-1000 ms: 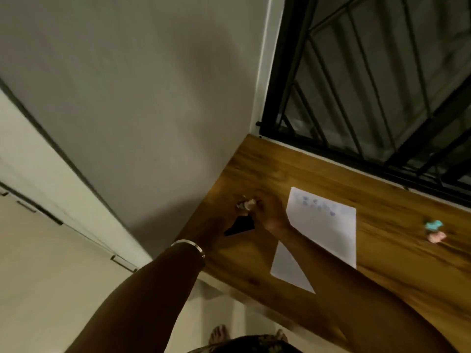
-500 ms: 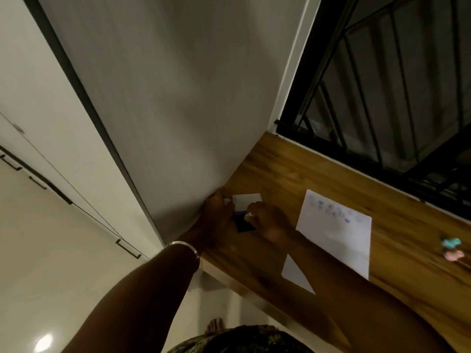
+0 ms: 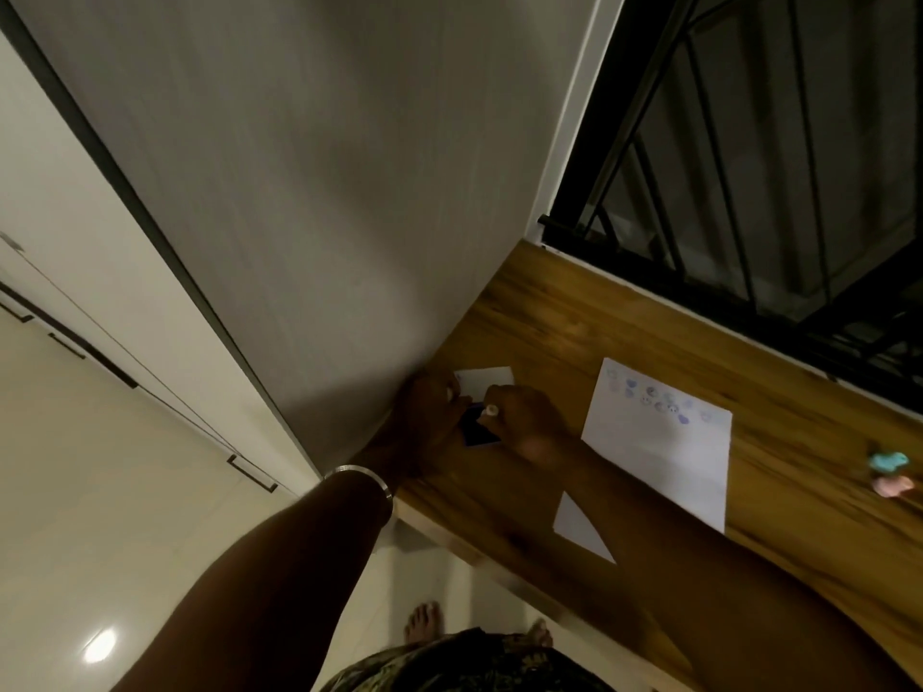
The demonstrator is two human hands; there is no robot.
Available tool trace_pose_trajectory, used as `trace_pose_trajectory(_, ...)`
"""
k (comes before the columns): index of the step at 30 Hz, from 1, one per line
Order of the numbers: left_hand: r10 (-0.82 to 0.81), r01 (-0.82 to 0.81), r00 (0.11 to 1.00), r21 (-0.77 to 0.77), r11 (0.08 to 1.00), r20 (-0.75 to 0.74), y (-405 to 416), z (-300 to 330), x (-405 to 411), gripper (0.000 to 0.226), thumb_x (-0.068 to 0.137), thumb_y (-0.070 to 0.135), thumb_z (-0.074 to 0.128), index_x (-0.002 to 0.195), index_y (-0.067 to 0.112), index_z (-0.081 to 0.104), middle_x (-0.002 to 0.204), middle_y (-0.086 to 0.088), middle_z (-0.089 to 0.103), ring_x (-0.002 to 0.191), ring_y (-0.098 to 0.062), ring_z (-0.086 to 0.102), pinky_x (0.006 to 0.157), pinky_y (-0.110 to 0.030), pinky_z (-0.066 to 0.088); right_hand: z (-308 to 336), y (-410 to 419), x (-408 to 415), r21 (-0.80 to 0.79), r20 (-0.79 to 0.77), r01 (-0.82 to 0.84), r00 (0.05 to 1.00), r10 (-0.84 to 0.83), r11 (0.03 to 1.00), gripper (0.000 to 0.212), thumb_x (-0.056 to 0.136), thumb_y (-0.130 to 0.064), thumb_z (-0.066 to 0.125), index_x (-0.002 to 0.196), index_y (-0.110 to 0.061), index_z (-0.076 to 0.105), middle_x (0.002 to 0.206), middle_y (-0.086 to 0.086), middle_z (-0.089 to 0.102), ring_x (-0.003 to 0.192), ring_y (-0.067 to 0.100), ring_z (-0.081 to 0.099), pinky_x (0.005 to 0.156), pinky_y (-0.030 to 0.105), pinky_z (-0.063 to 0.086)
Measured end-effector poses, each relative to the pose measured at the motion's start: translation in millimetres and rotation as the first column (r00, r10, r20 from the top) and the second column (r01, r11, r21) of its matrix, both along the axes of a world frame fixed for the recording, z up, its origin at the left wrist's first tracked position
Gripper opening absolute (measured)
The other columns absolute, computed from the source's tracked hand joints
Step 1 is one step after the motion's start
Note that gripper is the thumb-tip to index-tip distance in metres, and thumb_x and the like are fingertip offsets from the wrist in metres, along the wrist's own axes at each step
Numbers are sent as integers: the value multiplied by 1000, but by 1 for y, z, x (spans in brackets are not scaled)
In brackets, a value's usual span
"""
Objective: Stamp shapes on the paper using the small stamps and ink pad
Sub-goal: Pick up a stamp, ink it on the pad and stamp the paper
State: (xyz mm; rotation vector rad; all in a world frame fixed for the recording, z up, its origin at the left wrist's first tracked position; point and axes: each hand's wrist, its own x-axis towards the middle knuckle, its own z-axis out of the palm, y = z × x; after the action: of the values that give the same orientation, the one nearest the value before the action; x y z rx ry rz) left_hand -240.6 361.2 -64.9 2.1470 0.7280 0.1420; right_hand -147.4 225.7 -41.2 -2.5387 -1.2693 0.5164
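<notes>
A dark blue ink pad (image 3: 478, 433) lies on the wooden table (image 3: 559, 332) near the wall, its white lid (image 3: 487, 379) flipped back behind it. My left hand (image 3: 427, 412) holds the pad's left side. My right hand (image 3: 524, 419) pinches a small pale stamp (image 3: 489, 411) and presses it down on the pad. To the right lies the white paper (image 3: 654, 467) with a row of blue stamped shapes (image 3: 659, 403) near its far edge.
Two small stamps, a teal stamp (image 3: 889, 461) and a pink stamp (image 3: 894, 485), lie at the table's right. A grey wall panel (image 3: 349, 192) borders the table's left; a black window grille (image 3: 749, 167) runs along the back. My feet show on the floor below.
The ink pad's lid has been opened and laid back. My right hand has brought the stamp down onto the pad. The view has swung slightly, so the table sits further right.
</notes>
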Motion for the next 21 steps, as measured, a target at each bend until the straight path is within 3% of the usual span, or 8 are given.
trace_pose_trajectory(4, 23, -23, 1000, -3, 1000, 2, 1, -5, 2, 24, 84, 29, 71, 86, 6, 63, 92, -15, 67, 89, -28, 64, 72, -24, 40, -6, 2, 1, 19, -7, 22, 1000, -22, 1000, 18, 94, -23, 57, 92, -5, 62, 96, 15, 67, 87, 31, 62, 64, 29, 39)
trace_pose_trajectory(9, 25, -25, 1000, 21, 999, -3, 0, -1, 1, 25, 84, 28, 71, 90, 5, 64, 95, -14, 67, 89, -27, 63, 72, -24, 40, -10, 3, 2, -14, -19, 36, 999, -36, 999, 16, 94, -20, 55, 90, -5, 61, 95, 16, 66, 86, 32, 63, 66, 35, 46)
trace_pose_trajectory(14, 10, -8, 998, 32, 999, -69, -6, 8, 1, 26, 89, 27, 66, 96, 2, 63, 99, -17, 67, 93, -30, 63, 71, -26, 38, -3, 7, -4, -77, 33, 22, 999, -19, 997, 21, 95, -24, 54, 106, -7, 60, 106, 16, 65, 94, 32, 62, 73, 37, 50)
trace_pose_trajectory(19, -31, 35, 989, 30, 999, -148, -10, 22, 3, 35, 96, 23, 54, 119, -3, 59, 120, -22, 62, 113, -33, 59, 99, -38, 43, 2, 1, -7, -19, 32, 49, 998, -49, 999, 23, 97, -27, 51, 109, -8, 59, 109, 15, 65, 98, 31, 62, 76, 38, 50)
trace_pose_trajectory(21, -34, 32, 986, -14, 999, -165, -9, 27, 5, 36, 96, 18, 55, 122, -6, 57, 124, -24, 60, 117, -35, 57, 102, -41, 42, 5, 1, -6, -15, 49, 62, 997, -61, 998, 23, 97, -27, 51, 109, -10, 60, 109, 14, 65, 98, 30, 63, 76, 36, 51)
